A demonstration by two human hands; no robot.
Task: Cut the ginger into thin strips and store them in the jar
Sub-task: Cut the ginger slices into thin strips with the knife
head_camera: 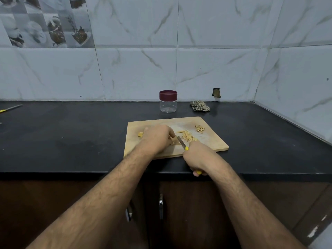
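A wooden cutting board (pixel 212 141) lies on the black counter. My left hand (pixel 156 139) presses down on a ginger piece (pixel 172 142) near the board's middle, mostly hidden under the fingers. My right hand (pixel 197 157) grips a yellow-handled knife (pixel 181 141), its blade resting beside my left fingertips. A pile of thin ginger strips (pixel 187 136) lies just right of the blade. Another ginger chunk (pixel 140 134) sits left of my left hand. Peel scraps (pixel 200 128) lie at the board's far right. A clear jar (pixel 168 103) with a maroon lid, closed, stands behind the board.
A crumpled checked cloth (pixel 200 106) lies right of the jar by the wall. Another yellow-handled tool (pixel 10 108) lies at the counter's far left. The tiled wall closes the back and right. Cabinet doors with handles (pixel 161 203) are below the counter edge.
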